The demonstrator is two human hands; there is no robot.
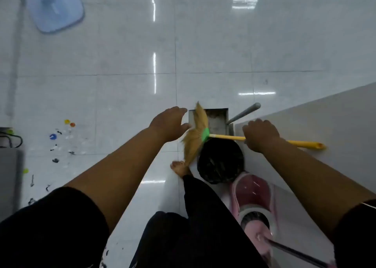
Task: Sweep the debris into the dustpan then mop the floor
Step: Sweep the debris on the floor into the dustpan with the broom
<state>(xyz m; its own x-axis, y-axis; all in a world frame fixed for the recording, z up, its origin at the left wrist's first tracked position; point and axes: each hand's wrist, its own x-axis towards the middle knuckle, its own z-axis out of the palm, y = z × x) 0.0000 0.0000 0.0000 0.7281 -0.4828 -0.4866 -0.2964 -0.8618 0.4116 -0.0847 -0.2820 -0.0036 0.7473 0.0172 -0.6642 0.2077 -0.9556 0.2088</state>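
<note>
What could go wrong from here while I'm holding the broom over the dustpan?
1. The right hand grips the broom far up its handle, so the bristles may swing and knock the dustpan or the black bin bag beside it.
2. The bare foot is exposed; scattered debris to the left could be stepped on.
3. The pink mop bucket sits close by the legs, a likely trip hazard.

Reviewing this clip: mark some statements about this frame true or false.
1. The right hand grips the yellow broom handle. True.
2. The left hand grips the dustpan. False: it is open, next to the bristles.
3. The coloured debris lies in the dustpan. False: it is scattered on the floor at left.
4. A black-lined bin stands beside the pink mop bucket. True.
</note>
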